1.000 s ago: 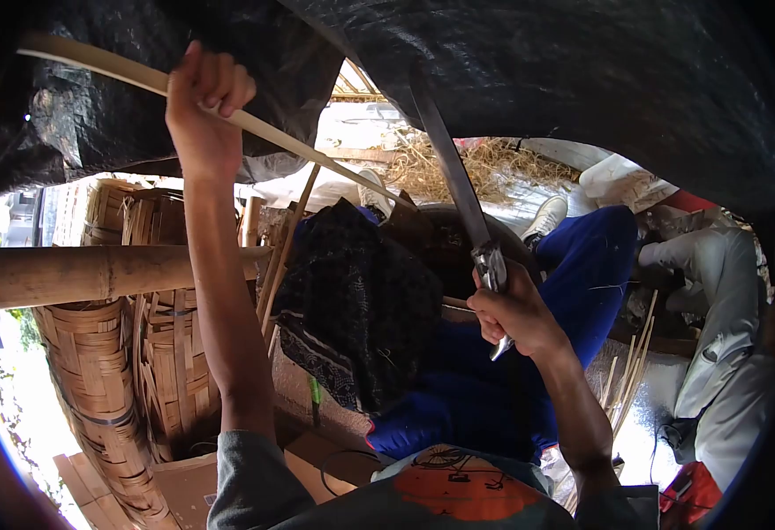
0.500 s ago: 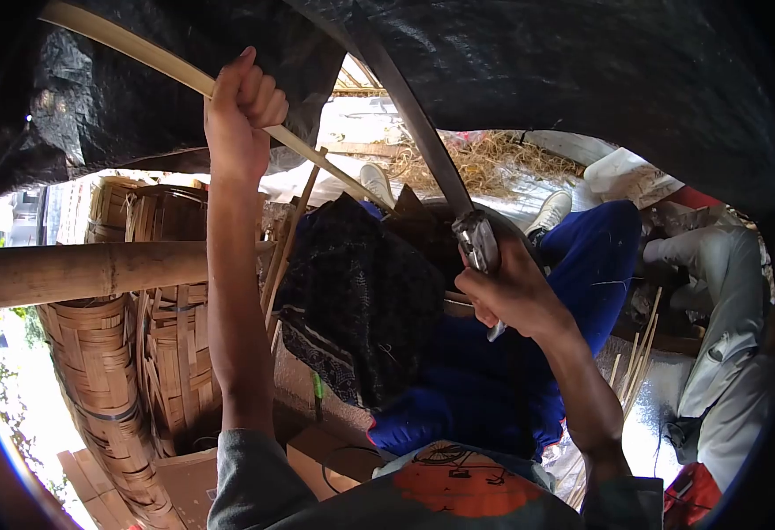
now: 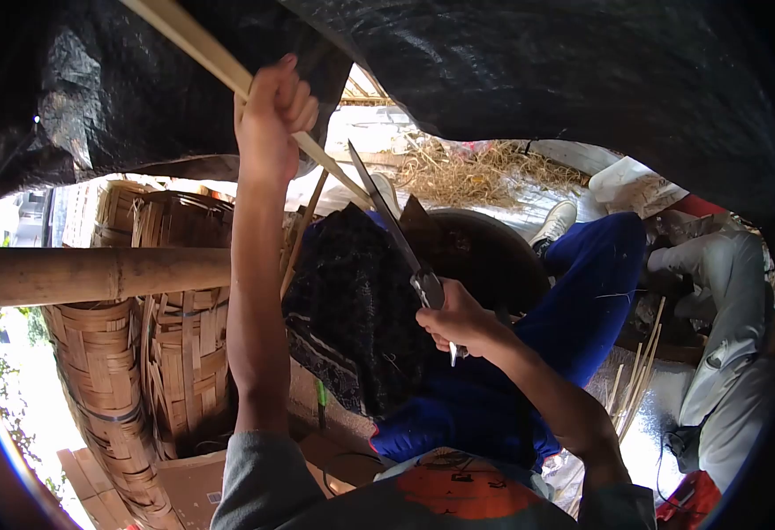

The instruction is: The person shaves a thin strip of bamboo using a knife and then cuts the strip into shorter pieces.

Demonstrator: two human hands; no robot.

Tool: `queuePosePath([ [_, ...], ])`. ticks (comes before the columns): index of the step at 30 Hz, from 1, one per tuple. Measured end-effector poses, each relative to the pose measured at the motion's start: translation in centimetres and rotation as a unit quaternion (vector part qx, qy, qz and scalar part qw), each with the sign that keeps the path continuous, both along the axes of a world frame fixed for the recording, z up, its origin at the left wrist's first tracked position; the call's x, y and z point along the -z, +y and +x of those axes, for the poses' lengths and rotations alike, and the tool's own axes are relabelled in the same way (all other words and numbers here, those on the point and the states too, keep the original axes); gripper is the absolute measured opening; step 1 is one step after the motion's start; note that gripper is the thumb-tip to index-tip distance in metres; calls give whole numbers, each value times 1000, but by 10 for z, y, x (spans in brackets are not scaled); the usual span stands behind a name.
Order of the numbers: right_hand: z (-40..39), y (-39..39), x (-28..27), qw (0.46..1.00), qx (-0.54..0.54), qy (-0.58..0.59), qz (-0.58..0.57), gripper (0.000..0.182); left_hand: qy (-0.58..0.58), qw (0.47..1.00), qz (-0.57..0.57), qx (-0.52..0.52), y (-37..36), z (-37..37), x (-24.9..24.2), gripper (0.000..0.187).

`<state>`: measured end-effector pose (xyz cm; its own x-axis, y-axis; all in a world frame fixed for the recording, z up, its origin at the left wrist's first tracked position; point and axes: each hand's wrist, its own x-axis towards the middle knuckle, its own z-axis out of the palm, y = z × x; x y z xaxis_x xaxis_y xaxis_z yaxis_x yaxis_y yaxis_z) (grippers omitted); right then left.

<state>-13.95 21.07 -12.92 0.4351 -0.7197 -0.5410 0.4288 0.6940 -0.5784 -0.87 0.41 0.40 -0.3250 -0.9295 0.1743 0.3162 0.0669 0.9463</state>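
at the far left, a thick bamboo pole (image 3: pixel 60 276) juts in level, and just past it stand two woven baskets (image 3: pixel 96 353), tall and narrow, partly behind the person's left forearm. a pale, flat strip (image 3: pixel 197 42) comes down at a slant from the upper left, in front of a black sheet (image 3: pixel 69 97). the left hand (image 3: pixel 272 119) is raised and clenched around this strip, so that one length runs up and left from the fist and a shorter one runs down and right from it. below and to the right of that hand, a dark patterned cloth (image 3: pixel 352 309) lies over the lap. the knife (image 3: pixel 387 212) points up and left, its blade near the strip's lower end; whether they touch i cannot tell. the right hand (image 3: pixel 460 320) grips the knife by its handle, lower than the left hand and well apart from it. behind the blade, straw (image 3: pixel 471 177) is strewn on the ground. farther right come the person's blue trousers (image 3: pixel 595 274), some thin sticks (image 3: pixel 642 375), and another person's pale trouser leg (image 3: pixel 718 300).
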Motion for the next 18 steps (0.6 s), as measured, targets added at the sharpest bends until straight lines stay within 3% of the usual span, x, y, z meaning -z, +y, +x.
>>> queuePosePath([
  [2, -1, 0, 6, 998, 23, 11, 56, 20, -2, 1000, 8, -20, -2, 8, 0, 48],
  [5, -18, -6, -21, 995, 33, 78, -51, 19, 1, 1000, -9, 2, -1, 23, 2, 48],
  [9, -20, -9, -44, 991, 55, 79, -89, 19, 8, 1000, 3, -18, 1, 26, 1, 48],
  [12, 1, -1, -15, 999, 18, -18, -27, 21, 7, 999, -21, -23, -2, 20, 3, 47],
  [15, 19, 8, 33, 994, -1, 90, 54, 21, -1, 996, -43, -74, -1, 12, 3, 45],
  [18, -4, 13, 49, 992, 7, 30, 119, 18, -7, 990, -58, -132, -4, 19, 4, 44],
])
